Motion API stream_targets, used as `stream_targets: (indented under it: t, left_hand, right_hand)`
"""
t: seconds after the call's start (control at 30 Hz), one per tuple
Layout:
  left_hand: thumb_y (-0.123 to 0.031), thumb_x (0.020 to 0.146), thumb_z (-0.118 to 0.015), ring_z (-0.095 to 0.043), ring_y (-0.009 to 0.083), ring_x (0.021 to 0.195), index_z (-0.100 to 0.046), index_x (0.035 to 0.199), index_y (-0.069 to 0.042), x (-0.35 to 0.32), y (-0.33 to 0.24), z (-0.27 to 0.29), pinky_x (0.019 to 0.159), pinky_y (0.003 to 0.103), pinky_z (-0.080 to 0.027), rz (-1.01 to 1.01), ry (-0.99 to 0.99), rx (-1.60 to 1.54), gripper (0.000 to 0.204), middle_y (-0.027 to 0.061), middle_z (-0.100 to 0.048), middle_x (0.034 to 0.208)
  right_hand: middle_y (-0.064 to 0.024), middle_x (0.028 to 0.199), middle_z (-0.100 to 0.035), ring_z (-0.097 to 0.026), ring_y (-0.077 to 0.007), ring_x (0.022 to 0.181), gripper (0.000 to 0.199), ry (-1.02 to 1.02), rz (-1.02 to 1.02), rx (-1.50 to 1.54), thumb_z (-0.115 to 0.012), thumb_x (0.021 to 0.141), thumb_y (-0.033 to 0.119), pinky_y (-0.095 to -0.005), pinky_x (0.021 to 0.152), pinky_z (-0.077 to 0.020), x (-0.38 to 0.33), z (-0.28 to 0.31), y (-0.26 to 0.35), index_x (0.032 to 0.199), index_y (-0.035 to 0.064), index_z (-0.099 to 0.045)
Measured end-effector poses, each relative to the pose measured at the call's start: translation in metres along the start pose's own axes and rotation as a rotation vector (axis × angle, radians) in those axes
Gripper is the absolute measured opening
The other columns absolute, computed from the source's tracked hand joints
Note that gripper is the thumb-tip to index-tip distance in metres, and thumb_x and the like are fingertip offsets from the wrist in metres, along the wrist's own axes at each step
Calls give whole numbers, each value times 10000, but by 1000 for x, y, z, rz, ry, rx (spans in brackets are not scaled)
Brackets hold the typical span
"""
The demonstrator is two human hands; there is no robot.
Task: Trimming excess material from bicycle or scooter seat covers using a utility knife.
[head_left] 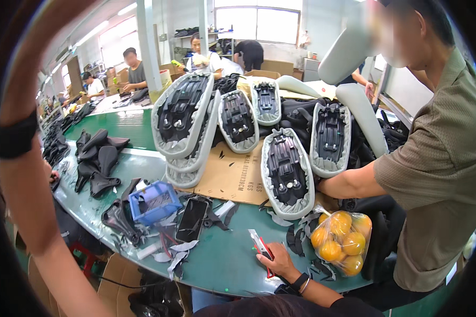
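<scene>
My right hand (281,262) is closed around a utility knife (262,247) with a red and grey handle, just above the green tabletop (227,269). Its blade end points away from me. My left arm rises along the left rim; past the black wristband, my left hand (24,90) reaches up out of the picture, its fingers hidden. Beyond the knife lies a grey padded oval piece (287,174) with a black plastic underside. Several similar pieces (182,116) are stacked or lie behind it on flat cardboard (230,171). Dark trimmings are scattered near my right hand.
Left of centre sit a blue plastic bin (153,202) and a black phone (192,219). A clear bag of orange fruit (342,242) is at the right. A person (428,158) stands there, reaching over the table. Black moulded parts (100,161) pile up farther left; others work behind.
</scene>
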State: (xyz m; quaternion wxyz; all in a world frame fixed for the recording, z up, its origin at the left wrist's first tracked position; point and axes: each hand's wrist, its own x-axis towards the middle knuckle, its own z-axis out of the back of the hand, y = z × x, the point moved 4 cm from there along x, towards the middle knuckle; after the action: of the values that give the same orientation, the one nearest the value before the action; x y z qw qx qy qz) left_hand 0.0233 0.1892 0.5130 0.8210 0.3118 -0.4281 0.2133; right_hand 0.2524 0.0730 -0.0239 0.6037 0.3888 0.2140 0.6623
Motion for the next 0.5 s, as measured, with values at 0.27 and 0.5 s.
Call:
stream_targets:
  t: [0.27, 0.5]
  left_hand:
    - [-389, 841, -627, -624, 320, 913, -608, 1130, -56, -61, -5, -125, 819, 420, -478, 58, 911, -203, 441, 189, -651, 959]
    - [-371, 864, -607, -629, 292, 880, -586, 1129, -51, -138, -16, -225, 780, 399, -487, 55, 1006, -485, 415, 134, -662, 911]
  right_hand:
    - [-142, 822, -573, -514, -304, 751, 362, -4, -21, 42, -661, 818, 351, -378, 702, -394, 3, -6, 2, 974, 29, -612]
    - [-149, 836, -582, -527, -310, 754, 357, 20, -71, 21, -661, 816, 349, -376, 699, -409, 7, -1, 8, 965, 26, -626]
